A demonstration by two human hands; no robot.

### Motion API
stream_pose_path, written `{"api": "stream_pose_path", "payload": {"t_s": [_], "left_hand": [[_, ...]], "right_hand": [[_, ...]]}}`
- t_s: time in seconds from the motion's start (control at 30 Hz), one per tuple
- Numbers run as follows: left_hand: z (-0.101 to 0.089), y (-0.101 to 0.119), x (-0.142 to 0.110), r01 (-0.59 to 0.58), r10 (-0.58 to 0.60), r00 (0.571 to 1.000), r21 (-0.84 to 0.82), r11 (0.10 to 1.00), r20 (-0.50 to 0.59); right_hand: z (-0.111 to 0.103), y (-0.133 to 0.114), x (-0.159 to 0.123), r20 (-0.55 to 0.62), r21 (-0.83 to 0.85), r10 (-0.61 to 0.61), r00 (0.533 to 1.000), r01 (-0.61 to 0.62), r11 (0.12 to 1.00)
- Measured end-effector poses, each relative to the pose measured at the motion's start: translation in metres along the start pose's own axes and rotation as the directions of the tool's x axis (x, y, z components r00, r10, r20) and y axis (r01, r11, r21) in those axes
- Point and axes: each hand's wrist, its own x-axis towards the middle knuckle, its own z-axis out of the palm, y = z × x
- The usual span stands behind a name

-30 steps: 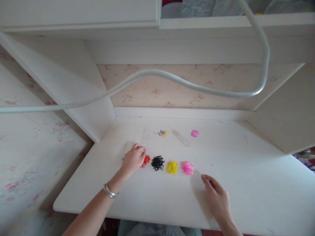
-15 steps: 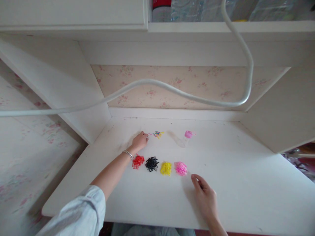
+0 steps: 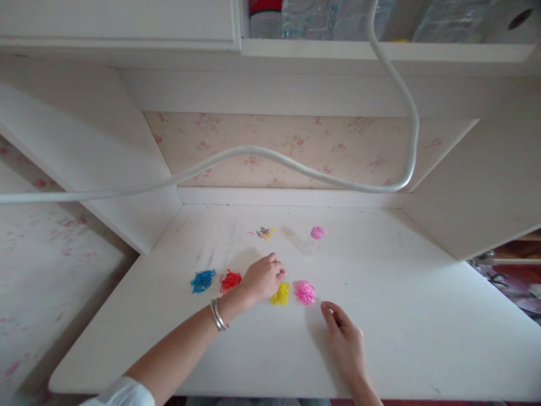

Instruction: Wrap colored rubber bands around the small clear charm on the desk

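Small heaps of tiny rubber bands lie in a row on the white desk (image 3: 401,316): blue (image 3: 203,280), red (image 3: 230,279), yellow (image 3: 280,294) and pink (image 3: 305,291). My left hand (image 3: 262,278) hovers over the spot between red and yellow, fingers curled downward in a pinch, hiding the black heap. What it pinches is hidden. My right hand (image 3: 343,337) rests on the desk just below the pink heap, fingers loosely stretched and holding nothing. A small mixed-colour cluster of bands (image 3: 263,232) lies farther back.
A clear plastic bottle with a pink cap (image 3: 310,238) lies on its side at the back. A white cable (image 3: 296,160) loops across the view. Side panels wall in the desk left and right, under a shelf of bottles (image 3: 321,17).
My left hand pulled back from the mixed cluster at the rear and came down over the black heap. The blue heap is now uncovered. My right hand barely moved.
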Motion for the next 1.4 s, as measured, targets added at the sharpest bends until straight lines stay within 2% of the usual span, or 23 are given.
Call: {"api": "stream_pose_path", "payload": {"t_s": [0.1, 0.17, 0.37, 0.47, 0.57, 0.63, 0.73, 0.8, 0.9, 0.97, 1.03, 1.1, 1.17, 1.23, 1.3, 1.33, 1.4], "left_hand": [[0.012, 0.035, -0.005, -0.090, 0.091, 0.995, -0.036, 0.995, 0.025], [0.021, 0.049, -0.003, -0.096, 0.097, 0.994, -0.019, 0.995, 0.047], [0.039, 0.062, 0.008, -0.043, 0.037, 0.996, 0.078, 0.996, 0.081], [0.034, 0.063, 0.004, -0.046, 0.041, 0.997, 0.077, 0.996, 0.060], [0.019, 0.060, -0.009, -0.022, 0.022, 1.000, 0.007, 1.000, -0.012], [0.007, 0.055, -0.025, 0.029, -0.035, 0.996, -0.080, 0.996, -0.083], [-0.004, 0.041, -0.061, 0.110, -0.160, 0.971, -0.260, 0.959, -0.179], [-0.004, 0.026, -0.093, 0.154, -0.250, 0.942, -0.376, 0.914, -0.222], [0.005, -0.005, -0.145, 0.267, -0.413, 0.862, -0.430, 0.863, -0.293], [0.012, -0.028, -0.178, 0.354, -0.508, 0.786, -0.418, 0.837, -0.353], [0.018, -0.049, -0.206, 0.445, -0.605, 0.684, -0.423, 0.789, -0.408], [0.023, -0.062, -0.225, 0.535, -0.697, 0.582, -0.448, 0.717, -0.420], [0.026, -0.068, -0.235, 0.603, -0.761, 0.516, -0.464, 0.648, -0.393], [0.028, -0.068, -0.236, 0.638, -0.788, 0.499, -0.463, 0.616, -0.360], [0.028, -0.066, -0.234, 0.641, -0.788, 0.511, -0.459, 0.615, -0.343], [0.028, -0.065, -0.232, 0.635, -0.787, 0.518, -0.465, 0.617, -0.336], [0.026, -0.064, -0.231, 0.618, -0.790, 0.519, -0.496, 0.610, -0.325]], "right_hand": [[0.001, 0.000, 0.000, -0.005, 0.005, -0.011, 1.000, 0.011, 1.000], [0.001, 0.000, -0.001, -0.012, 0.011, -0.017, 1.000, 0.017, 1.000], [-0.001, -0.001, -0.002, -0.005, -0.005, -0.012, 1.000, 0.012, 1.000], [-0.002, -0.002, -0.002, 0.004, -0.017, -0.009, 1.000, 0.009, 1.000], [-0.002, -0.003, -0.003, 0.001, -0.021, -0.012, 1.000, 0.012, 1.000], [-0.003, -0.003, -0.004, 0.008, -0.018, -0.005, 1.000, 0.005, 1.000], [-0.004, 0.000, -0.002, 0.014, 0.017, 0.012, 1.000, -0.013, 1.000], [-0.005, 0.002, 0.002, 0.003, 0.043, 0.025, 1.000, -0.025, 0.999], [-0.006, -0.004, 0.014, 0.058, 0.028, -0.021, 0.998, 0.019, 0.999], [-0.003, -0.017, 0.025, 0.157, -0.005, -0.100, 0.982, 0.102, 0.995], [0.006, -0.039, 0.036, 0.245, -0.040, -0.185, 0.952, 0.201, 0.979], [0.021, -0.066, 0.047, 0.312, -0.096, -0.263, 0.913, 0.306, 0.947], [0.042, -0.096, 0.057, 0.383, -0.186, -0.321, 0.866, 0.413, 0.892], [0.068, -0.123, 0.068, 0.455, -0.286, -0.351, 0.819, 0.508, 0.813], [0.096, -0.145, 0.078, 0.530, -0.434, -0.307, 0.790, 0.564, 0.703], [0.110, -0.153, 0.083, 0.568, -0.506, -0.264, 0.780, 0.584, 0.635], [0.136, -0.166, 0.092, 0.575, -0.567, -0.217, 0.789, 0.575, 0.590]]}}
